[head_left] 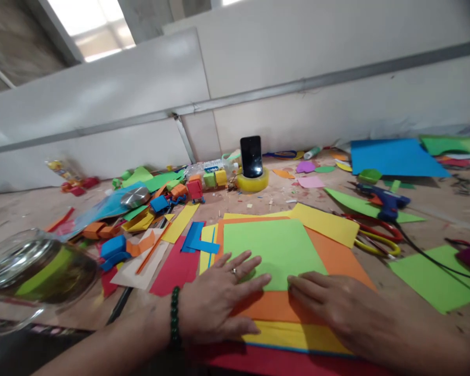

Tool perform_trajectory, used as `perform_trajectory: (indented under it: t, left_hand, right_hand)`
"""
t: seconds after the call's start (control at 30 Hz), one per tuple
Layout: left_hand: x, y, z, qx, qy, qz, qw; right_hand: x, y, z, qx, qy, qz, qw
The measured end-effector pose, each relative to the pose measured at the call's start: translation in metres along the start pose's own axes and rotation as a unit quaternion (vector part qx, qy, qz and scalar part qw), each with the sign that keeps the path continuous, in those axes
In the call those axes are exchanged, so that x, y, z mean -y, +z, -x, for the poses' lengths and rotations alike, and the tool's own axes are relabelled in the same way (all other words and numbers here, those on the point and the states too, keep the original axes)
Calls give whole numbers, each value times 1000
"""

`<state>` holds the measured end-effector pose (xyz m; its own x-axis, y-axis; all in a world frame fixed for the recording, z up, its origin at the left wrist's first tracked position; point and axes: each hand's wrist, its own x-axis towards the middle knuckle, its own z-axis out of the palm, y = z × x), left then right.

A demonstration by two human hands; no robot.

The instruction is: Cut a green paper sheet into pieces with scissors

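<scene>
A light green paper sheet lies on top of a stack, over orange paper, yellow paper and red paper. My left hand rests flat on the left part of the green sheet and the orange below, its fingers spread. At the sheet's near right edge, my right hand has its fingers bunched together on the green paper; its thumb is hidden. A yellow paper strip overlaps the far right corner of the stack. Blue paper strips lie left of it.
Yellow-handled scissors and a blue glue gun with a black cord lie right. A phone stands in a yellow tape roll. Left are a glass cup of dark liquid and small colourful paper boxes.
</scene>
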<state>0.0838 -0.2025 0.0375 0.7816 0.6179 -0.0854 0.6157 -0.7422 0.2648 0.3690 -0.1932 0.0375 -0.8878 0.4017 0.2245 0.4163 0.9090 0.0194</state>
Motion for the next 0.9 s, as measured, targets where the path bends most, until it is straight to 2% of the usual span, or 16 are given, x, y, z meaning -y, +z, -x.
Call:
perform_trajectory:
  t: [0.07,0.13,0.23,0.3,0.37,0.43,0.5,0.57,0.67,0.77,0.9]
  left_hand:
    - [4,8,-5,33,20,31,999]
    - [8,14,-5,44,13,48,998]
    - [12,18,1,46,7,62,997]
    - [13,15,3,55,10,71,996]
    - [14,11,2,61,18,77,995]
    - [13,6,-5,46,24,73,996]
    - [10,4,-16,10,33,63,997]
    - [8,4,-29,-27,60,59,996]
    - [6,6,-36,-40,114,68,990]
    - [10,8,-21,-46,96,70,992]
    - [18,12,22,-53,32,55,997]
  right_hand:
    - [-1,1,5,30,12,-23,999]
    - [-3,4,16,51,54,-50,996]
    - [-7,13,45,24,117,-55,991]
    - [-8,18,62,-5,132,-34,991]
    - [-9,18,69,-2,145,-29,989]
    - [-8,10,60,20,163,-42,985]
    - [-7,-1,39,26,156,-51,986]
    - [-5,-9,13,6,98,-46,994]
    - [-2,-9,-10,23,23,-56,998]
    - [-4,0,-2,9,9,-48,999]
    - [-10,9,34,-64,18,5,998]
